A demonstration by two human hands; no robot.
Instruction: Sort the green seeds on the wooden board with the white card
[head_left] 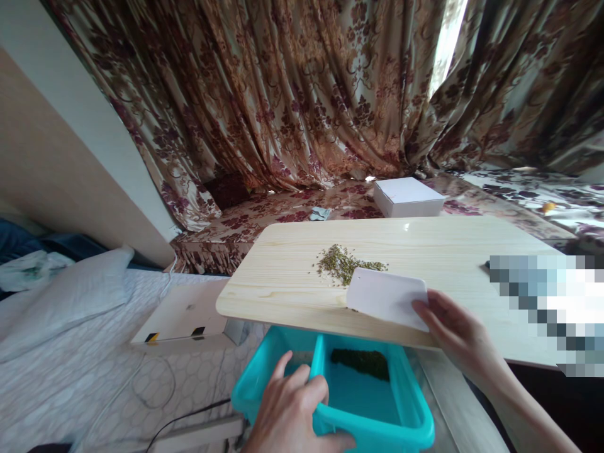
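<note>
My right hand [455,321] grips one end of a flat white scraper [387,296] with rounded corners and a small hole in one corner. It rests over the front part of the pale wooden tabletop [283,277]. Just beyond its far left corner, small green beans [340,263], mixed with whitish bits, lie in a loose pile. Below the table's front edge, my left hand [297,406] is closed on the front rim and divider of a turquoise two-compartment bin [377,431]. Dark green beans [363,363] lie at the back of its right compartment; my fingers partly cover the left one.
A white box [409,196] stands behind the table, before floral curtains [306,94]. At left, a bed with a pillow [85,296] holds a pale flat carton [189,314] and cables. A blurred-out object [557,308] lies on the table's right side.
</note>
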